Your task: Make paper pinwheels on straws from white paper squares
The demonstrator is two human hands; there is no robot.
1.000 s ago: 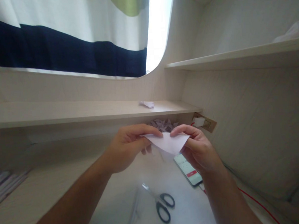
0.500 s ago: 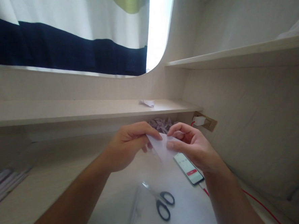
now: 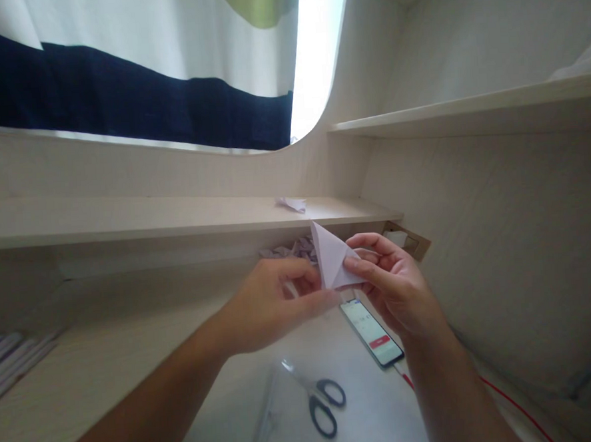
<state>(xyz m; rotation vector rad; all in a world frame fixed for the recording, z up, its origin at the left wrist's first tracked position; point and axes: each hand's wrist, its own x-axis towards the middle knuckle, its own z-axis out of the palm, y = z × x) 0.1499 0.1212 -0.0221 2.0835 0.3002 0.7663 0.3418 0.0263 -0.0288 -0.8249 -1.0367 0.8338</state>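
My right hand (image 3: 391,275) pinches a white piece of folded paper (image 3: 331,253) between thumb and fingers. The paper is a pointed, layered triangle with one corner turned up and a crease across its front. At its lower left edge is my left hand (image 3: 275,302), thumb and fingers apart and the thumb tip slightly blurred. I cannot tell whether that hand touches the paper. Below the hands, scissors (image 3: 320,401) with dark handles lie on the desk. A phone (image 3: 372,333) with a lit screen lies under my right hand.
Behind my hands is a pile of folded paper pieces (image 3: 290,249). Another folded piece (image 3: 292,204) rests on the ledge (image 3: 125,215). A clear ruler-like strip (image 3: 263,416) lies left of the scissors. A red cable (image 3: 514,404) runs at right; stacked papers (image 3: 14,361) lie far left.
The paper has turned so that a corner points up, and its folded face shows. My left hand has let go of its top edge and moved down, thumb and fingers spreading.
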